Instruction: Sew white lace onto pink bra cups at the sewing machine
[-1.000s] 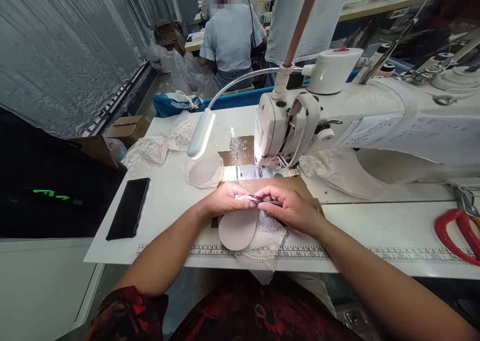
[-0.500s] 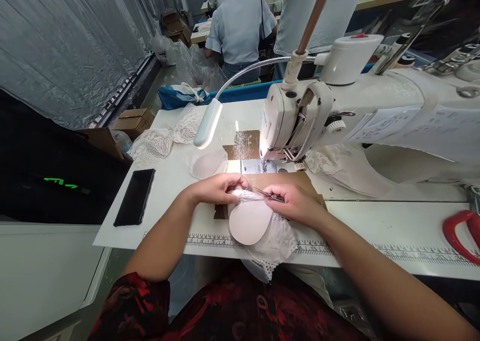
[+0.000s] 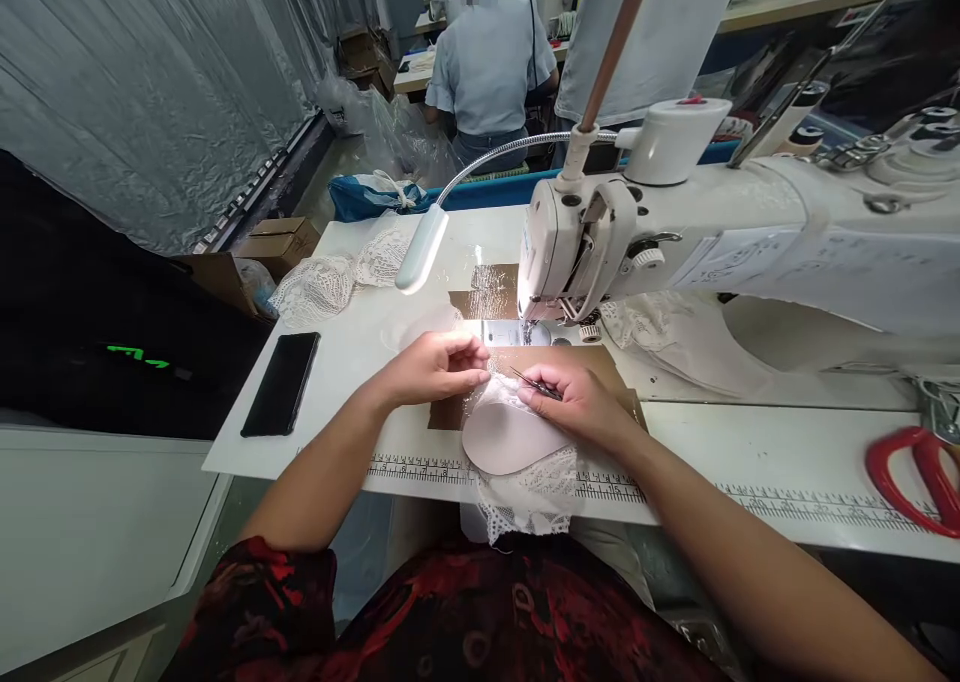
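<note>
A white padded bra cup (image 3: pixel 504 440) with lace trim (image 3: pixel 529 492) lies at the table's front edge below the sewing machine. My left hand (image 3: pixel 444 367) is at the cup's upper left edge, fingers curled and thumb against the fabric; its exact hold is partly hidden. My right hand (image 3: pixel 574 397) is closed around small thread snips (image 3: pixel 541 390), their tips pointing up and left over the lace. The fingers of that hand also touch the cup's upper right edge.
The sewing machine (image 3: pixel 559 252) stands just beyond my hands, with a lamp (image 3: pixel 422 249) on a bent neck. Lace cups (image 3: pixel 315 289) and a phone (image 3: pixel 280 384) lie left. Red-handled scissors (image 3: pixel 911 472) are far right. A person (image 3: pixel 486 67) sits ahead, back turned.
My left hand has moved slightly up and away from my right hand. The cup has turned, and its lace hangs more straight down. The camera view has shifted a little.
</note>
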Tool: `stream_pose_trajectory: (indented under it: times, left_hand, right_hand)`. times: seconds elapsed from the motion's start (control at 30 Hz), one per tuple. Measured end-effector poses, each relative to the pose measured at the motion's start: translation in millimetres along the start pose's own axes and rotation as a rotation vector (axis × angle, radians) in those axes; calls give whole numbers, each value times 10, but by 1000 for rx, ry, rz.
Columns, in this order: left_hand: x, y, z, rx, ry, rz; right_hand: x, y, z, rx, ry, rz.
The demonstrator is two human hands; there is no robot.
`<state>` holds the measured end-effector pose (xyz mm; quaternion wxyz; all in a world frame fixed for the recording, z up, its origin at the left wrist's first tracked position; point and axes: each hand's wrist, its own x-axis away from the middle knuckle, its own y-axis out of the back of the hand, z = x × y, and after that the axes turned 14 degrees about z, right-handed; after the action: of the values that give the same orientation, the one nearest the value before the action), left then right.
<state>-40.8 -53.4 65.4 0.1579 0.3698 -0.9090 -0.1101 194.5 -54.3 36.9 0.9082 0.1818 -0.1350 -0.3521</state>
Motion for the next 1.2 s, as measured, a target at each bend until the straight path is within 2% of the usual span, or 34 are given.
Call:
stream_pose_trajectory:
  times: [0.1, 0.17, 0.2, 0.33, 0.43, 0.53, 0.7, 0.83, 1.03, 1.1, 1.2]
  left_hand:
    - [82, -23, -12, 134, 183, 131]
    - [47, -139, 18, 289, 206, 181]
    - [9, -219, 37, 375, 182, 166]
    - [-142, -512, 108, 623, 30, -24]
    - [-167, -584, 150, 613, 9, -71]
    - [-152, -578, 190, 577, -17, -97]
    - [-145, -566, 203, 572, -36, -43]
    - [-151, -561, 185, 558, -16, -15]
    - [-136, -570, 116, 393, 42, -27]
    - [-88, -518, 53, 159, 40, -61]
    - [-17, -318, -19, -282, 59, -261]
  right_hand:
    - [28, 1, -27, -40, 44, -10]
    - [32, -7, -39, -62, 68, 20]
    - [31, -11, -44, -69, 80, 41]
    - [43, 6, -79, -91, 86, 57]
    - [71, 62, -120, -175, 26, 36]
    - [87, 114, -126, -197, 5, 75]
    - [59, 105, -38, -204, 14, 165]
    - [24, 58, 29, -151, 56, 148]
    - [2, 17, 6, -94, 25, 33]
    - [18, 30, -37, -127, -10, -53]
    - [65, 33, -91, -37, -26, -213]
